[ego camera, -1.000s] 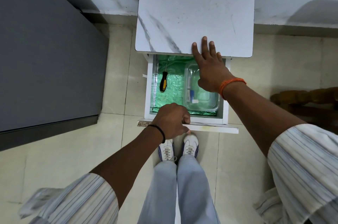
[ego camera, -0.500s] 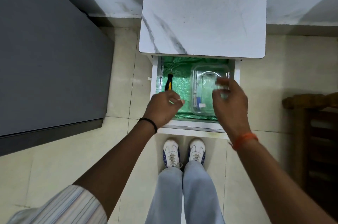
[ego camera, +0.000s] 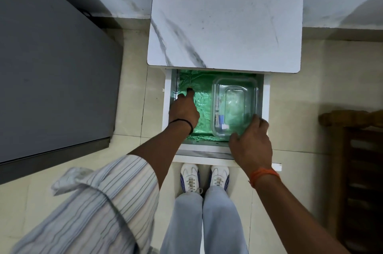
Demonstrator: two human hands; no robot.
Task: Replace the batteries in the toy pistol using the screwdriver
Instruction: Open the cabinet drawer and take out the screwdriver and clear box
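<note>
An open white drawer (ego camera: 167,96) lined with green foil sits under a marble-topped side table (ego camera: 226,15). My left hand (ego camera: 183,108) reaches into the drawer's left side and covers the black-and-yellow screwdriver (ego camera: 189,89); only its black tip end and thin shaft show beyond my fingers. My right hand (ego camera: 251,139) grips the near right corner of a clear plastic container (ego camera: 235,104) with a lid, which lies in the drawer's right half. Small items show dimly through the container's left side. No toy pistol is visible.
A large grey cabinet (ego camera: 51,71) stands to the left. A dark wooden piece of furniture (ego camera: 356,160) stands at the right. My feet in white shoes (ego camera: 204,179) are just in front of the drawer, on a tiled floor (ego camera: 132,87).
My left hand moved from the drawer front into the drawer, onto the screwdriver. My right hand left the table top and came down to the container's near corner.
</note>
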